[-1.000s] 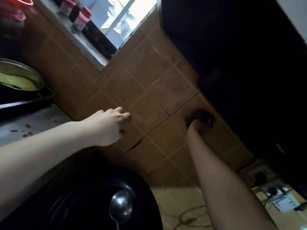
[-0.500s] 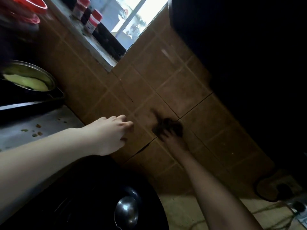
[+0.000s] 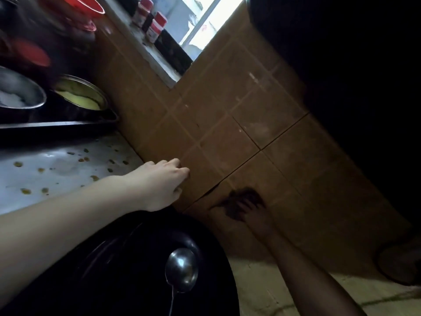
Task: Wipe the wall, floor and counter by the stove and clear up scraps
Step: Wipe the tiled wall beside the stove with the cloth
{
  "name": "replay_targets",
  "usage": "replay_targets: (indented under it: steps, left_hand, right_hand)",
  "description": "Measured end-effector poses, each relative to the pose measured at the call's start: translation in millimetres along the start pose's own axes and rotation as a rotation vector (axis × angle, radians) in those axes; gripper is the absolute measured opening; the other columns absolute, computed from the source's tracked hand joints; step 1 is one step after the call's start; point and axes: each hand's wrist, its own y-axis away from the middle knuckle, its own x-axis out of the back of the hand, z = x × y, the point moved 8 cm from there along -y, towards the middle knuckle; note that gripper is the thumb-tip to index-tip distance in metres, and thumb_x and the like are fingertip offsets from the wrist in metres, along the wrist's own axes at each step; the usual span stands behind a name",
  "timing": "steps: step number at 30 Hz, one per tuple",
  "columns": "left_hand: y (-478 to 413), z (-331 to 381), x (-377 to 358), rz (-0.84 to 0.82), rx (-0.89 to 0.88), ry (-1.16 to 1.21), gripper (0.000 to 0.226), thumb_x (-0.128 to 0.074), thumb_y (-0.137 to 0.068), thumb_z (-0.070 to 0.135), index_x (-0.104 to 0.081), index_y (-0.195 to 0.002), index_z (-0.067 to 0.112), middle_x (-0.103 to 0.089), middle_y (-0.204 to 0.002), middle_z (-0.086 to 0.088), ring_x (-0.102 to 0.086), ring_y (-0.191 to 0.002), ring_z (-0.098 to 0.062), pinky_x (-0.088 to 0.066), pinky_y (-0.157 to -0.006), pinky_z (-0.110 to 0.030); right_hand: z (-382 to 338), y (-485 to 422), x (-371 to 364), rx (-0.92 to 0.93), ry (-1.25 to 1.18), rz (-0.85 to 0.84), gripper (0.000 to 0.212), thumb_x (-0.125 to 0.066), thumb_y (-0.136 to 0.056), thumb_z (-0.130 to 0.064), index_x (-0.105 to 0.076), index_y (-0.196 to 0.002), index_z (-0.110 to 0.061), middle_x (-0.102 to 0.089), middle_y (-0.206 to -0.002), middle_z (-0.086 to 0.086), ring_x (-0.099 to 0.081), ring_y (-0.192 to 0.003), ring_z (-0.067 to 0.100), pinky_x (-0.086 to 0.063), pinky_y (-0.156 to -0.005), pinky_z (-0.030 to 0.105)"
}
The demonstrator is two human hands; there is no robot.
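Note:
My right hand [image 3: 255,213] presses a dark cloth [image 3: 241,201] against the brown tiled wall [image 3: 250,110], low down near a cracked tile joint. Its fingers curl over the cloth. My left hand [image 3: 164,181] rests with its fingertips against the wall at the end of the grey counter [image 3: 57,169], fingers bent, holding nothing. Small brown food scraps [image 3: 84,159] lie scattered over the counter.
A black wok [image 3: 127,270] with a metal ladle [image 3: 181,269] sits below my left arm. A dark tray [image 3: 68,126] carries a steel pot [image 3: 20,94] and a bowl of yellow food [image 3: 82,96]. Red-capped jars [image 3: 157,26] stand on the window sill. A dark cabinet fills the upper right.
My right hand has swept the cloth leftward and down across the wall tiles toward the cracked joint. My left hand stays against the wall. The camera has shifted.

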Motion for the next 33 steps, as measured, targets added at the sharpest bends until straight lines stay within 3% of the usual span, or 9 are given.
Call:
replay_targets:
  steps: [1,3,7,13,18,23,27,30,33]
  left_hand:
    - [0.2,3.1,-0.2,0.007,0.006,-0.005,0.031,-0.041,-0.094,0.035,-0.043,-0.120,0.019,-0.044,-0.116,-0.004,-0.052,-0.111,-0.026,-0.044,-0.087,-0.040]
    - [0.5,9.0,1.3,0.029,0.010,-0.011,0.029,-0.041,-0.094,0.035,-0.043,-0.118,0.019,-0.044,-0.117,-0.004,-0.052,-0.111,-0.027,-0.043,-0.085,-0.039]
    - [1.9,12.7,1.6,0.063,0.017,-0.011,0.031,-0.041,-0.094,0.036,-0.042,-0.121,0.021,-0.044,-0.117,-0.004,-0.051,-0.112,-0.027,-0.043,-0.087,-0.040]
    - [-2.6,14.1,-3.9,0.067,0.026,-0.012,0.033,-0.041,-0.094,0.038,-0.041,-0.124,0.024,-0.043,-0.121,-0.002,-0.051,-0.114,-0.025,-0.043,-0.089,-0.040]
    - [-5.7,12.5,-14.3,0.069,0.013,-0.024,0.033,-0.039,-0.094,0.038,-0.043,-0.123,0.021,-0.044,-0.119,-0.002,-0.052,-0.111,-0.023,-0.043,-0.086,-0.037]
    - [-11.8,5.1,-32.3,0.000,0.058,0.002,0.034,-0.039,-0.095,0.040,-0.040,-0.126,0.025,-0.042,-0.122,-0.001,-0.050,-0.108,-0.023,-0.039,-0.079,-0.032]
    - [-9.2,3.1,-43.3,-0.019,0.061,0.033,0.029,-0.040,-0.095,0.040,-0.041,-0.124,0.034,-0.041,-0.122,0.003,-0.050,-0.109,-0.019,-0.036,-0.077,-0.028]
    - [-7.7,3.7,-43.1,-0.011,0.050,0.035,0.028,-0.040,-0.095,0.039,-0.041,-0.122,0.037,-0.041,-0.124,0.004,-0.049,-0.114,-0.018,-0.040,-0.086,-0.031]
    - [-6.3,8.1,-43.1,-0.015,0.050,0.038,0.028,-0.041,-0.095,0.040,-0.041,-0.123,0.037,-0.041,-0.126,0.005,-0.048,-0.116,-0.017,-0.042,-0.092,-0.033]
  right_hand:
    - [6.3,-7.0,-2.9,-0.032,0.000,-0.024,0.050,-0.026,-0.090,-0.025,-0.048,-0.134,-0.026,-0.027,-0.155,-0.005,-0.025,-0.143,0.016,-0.028,-0.103,0.031]
    - [20.1,-20.6,12.0,-0.090,-0.038,0.014,0.048,-0.033,-0.094,-0.019,-0.037,-0.142,-0.023,-0.012,-0.159,-0.005,-0.010,-0.146,0.017,-0.026,-0.108,0.034]
    - [61.3,-38.3,75.1,-0.201,-0.069,0.207,0.049,-0.034,-0.097,-0.016,-0.030,-0.145,-0.019,-0.012,-0.159,-0.002,-0.009,-0.146,0.020,-0.025,-0.112,0.040]
    - [118.3,-52.1,162.9,-0.416,-0.270,0.480,0.048,-0.046,-0.094,-0.013,-0.039,-0.141,-0.021,-0.017,-0.158,0.007,-0.011,-0.146,0.028,-0.023,-0.113,0.053]
    - [81.2,-72.5,143.6,-0.397,-0.129,0.417,0.052,-0.040,-0.098,-0.032,-0.024,-0.147,-0.030,0.001,-0.159,0.016,0.001,-0.145,0.041,-0.013,-0.111,0.062]
    - [7.8,-99.5,83.1,-0.114,-0.055,0.191,0.051,-0.033,-0.100,-0.025,-0.018,-0.148,-0.030,0.007,-0.160,0.008,0.007,-0.146,0.035,-0.008,-0.113,0.059]
    - [-43.1,-86.1,12.4,0.073,0.052,0.034,0.046,-0.037,-0.099,-0.023,-0.033,-0.144,-0.025,0.003,-0.160,0.005,0.002,-0.147,0.031,-0.010,-0.114,0.054]
    - [-45.5,-59.4,-17.1,0.101,0.095,0.020,0.046,-0.043,-0.096,-0.025,-0.038,-0.142,-0.026,-0.007,-0.160,0.003,-0.009,-0.146,0.029,-0.017,-0.114,0.051]
    - [-30.6,-27.2,-18.5,0.103,0.170,0.097,0.047,-0.077,-0.068,-0.040,-0.067,-0.113,-0.036,-0.051,-0.140,-0.004,-0.052,-0.126,0.019,-0.049,-0.095,0.039]
